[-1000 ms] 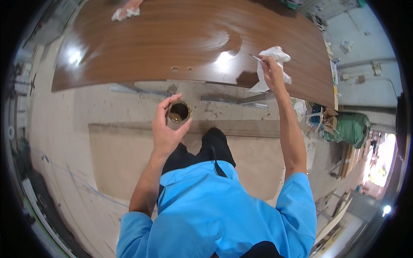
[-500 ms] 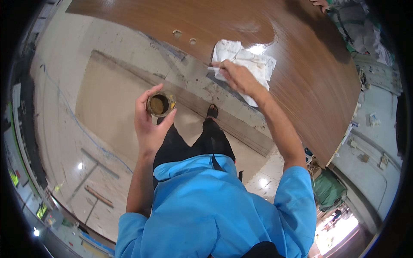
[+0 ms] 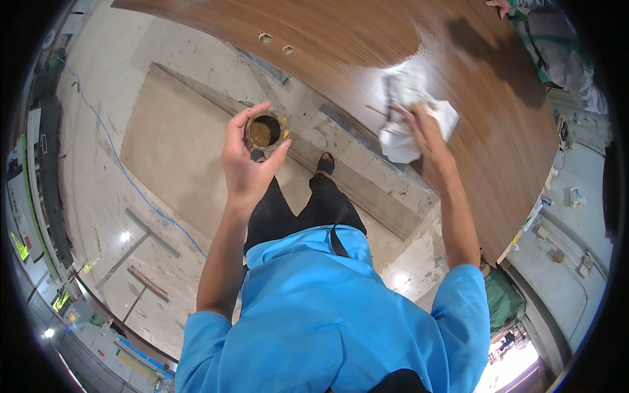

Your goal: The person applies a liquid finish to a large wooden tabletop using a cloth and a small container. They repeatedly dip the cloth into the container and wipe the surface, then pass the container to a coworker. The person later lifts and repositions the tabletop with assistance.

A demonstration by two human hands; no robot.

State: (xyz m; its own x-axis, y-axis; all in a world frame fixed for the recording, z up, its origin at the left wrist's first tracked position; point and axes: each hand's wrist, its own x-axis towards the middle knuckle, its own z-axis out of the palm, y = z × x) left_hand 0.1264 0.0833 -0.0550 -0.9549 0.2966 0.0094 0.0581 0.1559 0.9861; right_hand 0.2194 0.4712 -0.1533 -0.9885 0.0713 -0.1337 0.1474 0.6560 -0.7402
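My left hand (image 3: pixel 246 170) is wrapped round a small open glass jar (image 3: pixel 266 131), held up over the floor. Brownish liquid shows inside it, and yellow marks are on its rim. My right hand (image 3: pixel 427 134) grips a crumpled white cloth (image 3: pixel 401 142) against the brown wood-grain panel (image 3: pixel 334 39), near its front edge. A thin stick-like thing (image 3: pixel 377 110) juts out by the right fingers; motion blur hides its kind. Around the cloth the panel has a wet shine, with a curved edge beyond it. Two small round holes pierce the panel at the left.
Another person's hand (image 3: pixel 499 6) rests at the panel's far right edge. A beige sheet (image 3: pixel 177 124) lies on the floor by my feet. A blue cord (image 3: pixel 111 141) runs along the left floor, near metal stands (image 3: pixel 152 236). A green bag (image 3: pixel 504 301) sits at right.
My right hand has moved right across the panel, and the cloth has gone with it. The jar in my left hand sits slightly farther right and higher in view.
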